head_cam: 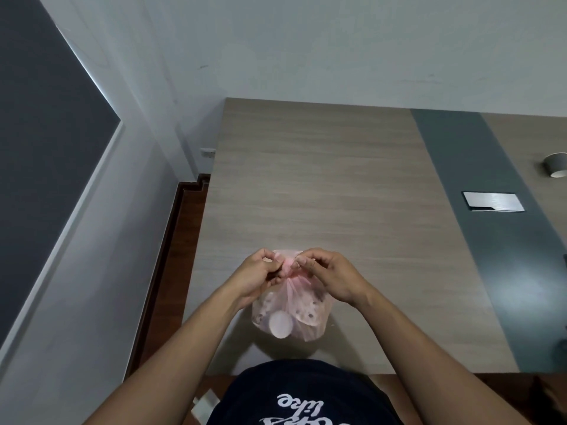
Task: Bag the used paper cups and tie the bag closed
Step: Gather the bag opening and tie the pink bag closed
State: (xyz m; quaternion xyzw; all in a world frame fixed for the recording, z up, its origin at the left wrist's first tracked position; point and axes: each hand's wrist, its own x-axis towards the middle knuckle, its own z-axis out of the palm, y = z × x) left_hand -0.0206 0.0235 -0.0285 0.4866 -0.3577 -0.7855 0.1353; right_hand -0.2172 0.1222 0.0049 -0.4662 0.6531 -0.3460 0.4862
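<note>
- Left grip [257,279] and right grip [329,277]: fingers curled, each pinched on the gathered neck of the pink bag [290,314], held close together.
- Neck is kept bunched above the load, probably so a knot can be formed and the contents kept in.
- Bag is stood on the bench [306,179], near its front edge.
- Film is thin and translucent; paper cups [279,325] are seen through it, one white base pressed against the wall.
- Knot completion cannot be told.
</note>
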